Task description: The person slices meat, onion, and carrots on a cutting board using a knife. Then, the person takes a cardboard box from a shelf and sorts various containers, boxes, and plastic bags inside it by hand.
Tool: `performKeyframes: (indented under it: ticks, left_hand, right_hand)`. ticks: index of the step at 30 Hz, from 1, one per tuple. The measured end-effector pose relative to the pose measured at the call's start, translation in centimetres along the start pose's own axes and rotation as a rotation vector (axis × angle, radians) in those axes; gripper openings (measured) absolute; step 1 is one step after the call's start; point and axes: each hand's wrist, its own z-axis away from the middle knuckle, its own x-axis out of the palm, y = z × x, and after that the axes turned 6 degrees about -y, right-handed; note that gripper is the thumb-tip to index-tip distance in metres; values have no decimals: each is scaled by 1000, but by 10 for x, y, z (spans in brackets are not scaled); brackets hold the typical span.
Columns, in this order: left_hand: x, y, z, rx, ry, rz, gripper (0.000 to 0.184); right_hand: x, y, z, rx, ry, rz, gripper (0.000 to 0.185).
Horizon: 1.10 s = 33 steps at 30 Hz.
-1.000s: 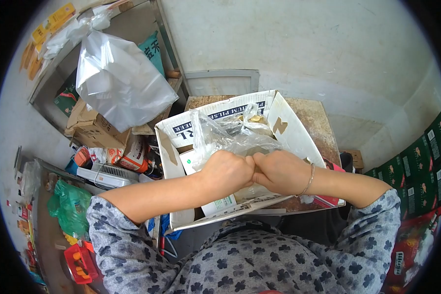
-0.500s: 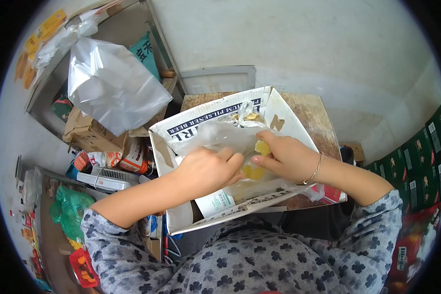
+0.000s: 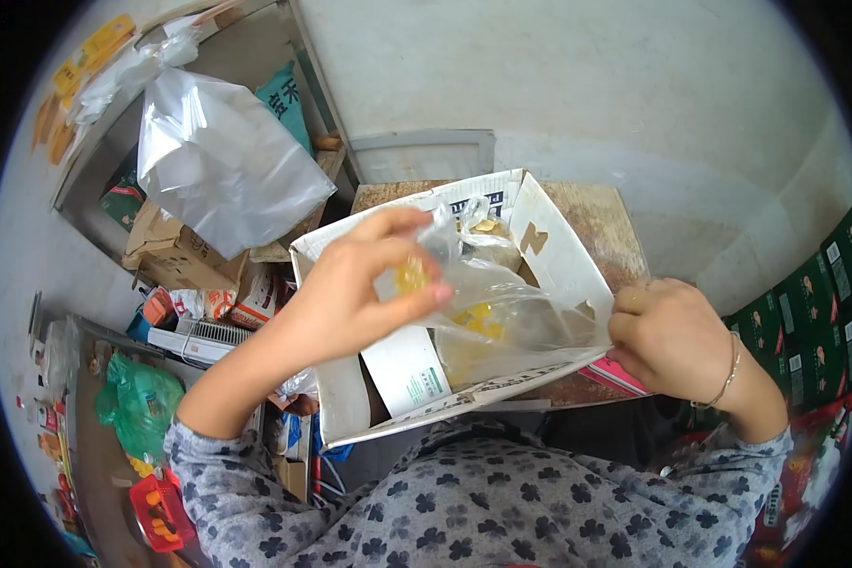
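A clear plastic bag (image 3: 540,308) spreads across the inside of a white cardboard box (image 3: 570,244), with yellow pieces (image 3: 481,320) showing through it. Over the box's left part, my left hand (image 3: 364,284) has its fingers apart, with film and a small yellow patch beside the fingertips. My right hand (image 3: 667,331) is closed on the bag's gathered end at the box's right edge. Inside the box, a white carton (image 3: 405,374) with green print lies at the front left. A knotted clear bag (image 3: 490,241) rests at the back.
The box stands on a worn wooden table (image 3: 592,218). A large clear bag (image 3: 222,161) hangs at upper left, above a brown carton (image 3: 180,251). At lower left are a green bag (image 3: 142,402) and a red basket (image 3: 159,511). Green cartons (image 3: 805,308) line the right side.
My hands have moved apart, the left one up and left, the right one to the box's right edge. The bag now stretches between them, and my left hand's fingers have spread.
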Motion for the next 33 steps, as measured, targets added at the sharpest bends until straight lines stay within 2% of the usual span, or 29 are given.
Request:
performKeyframes:
  ticks: [2,4,6,8,10,12,13,15,16,18,20,22,23,24,26,28,29,30,32,33]
  left_hand:
    - [-5,1,-12,-194,50,195,23]
    - [-6,-13,-19,-173,59,227,26]
    - [-10,-20,-24,-373,-183,608,33]
    - [-11,-17,-26,-342,-118,633,33]
    - [-18,-15,-27,-261,-194,872,33]
    - [-24,-6,-28,-186,-138,977,33]
    - [-26,0,-28,-114,-88,1084,34]
    - [-26,13,-32,-25,-29,1038,35]
    - [-26,20,-35,59,39,992,36]
    - [-27,35,-43,87,45,906,31]
    - [-26,51,-51,111,-12,649,22]
    - [-24,63,-60,158,-61,640,16]
    - [-18,65,-66,238,-85,566,17]
    - [-14,68,-71,314,-107,497,18]
    - [-12,70,-77,320,-117,386,20]
    - [-13,64,-81,368,124,-60,21]
    - [-18,60,-78,259,68,82,22]
    - [-15,53,-77,265,62,79,22]
    - [-4,37,-77,180,-86,289,21]
    - [-3,45,-76,148,-113,359,19]
  right_hand:
    - [0,2,7,30,41,25,14]
    - [2,3,13,56,83,50,13]
    - [10,4,16,112,124,68,11]
    - [14,10,21,87,102,-5,10]
    - [12,13,23,71,77,-79,9]
    - [5,18,23,40,247,-420,7]
    - [10,19,18,44,250,-419,7]
    - [31,21,-3,11,494,-1239,7]
    - [36,18,-16,15,501,-1235,7]
    - [41,9,-45,-83,608,-2043,11]
    - [52,16,-66,-156,625,-2037,15]
    - [44,2,-73,-234,641,-2031,20]
    - [30,-19,-68,-88,647,-1739,22]
    - [33,-20,-70,-126,690,-1473,25]
    - [39,-22,-73,-138,830,-931,30]
    - [36,-17,-69,-72,568,-1272,32]
    - [36,-17,-67,-40,480,-1380,33]
    - [34,-22,-66,-61,504,-1517,26]
    - [31,-33,-65,-107,550,-1791,14]
    - [35,-35,-68,-169,601,-1625,19]
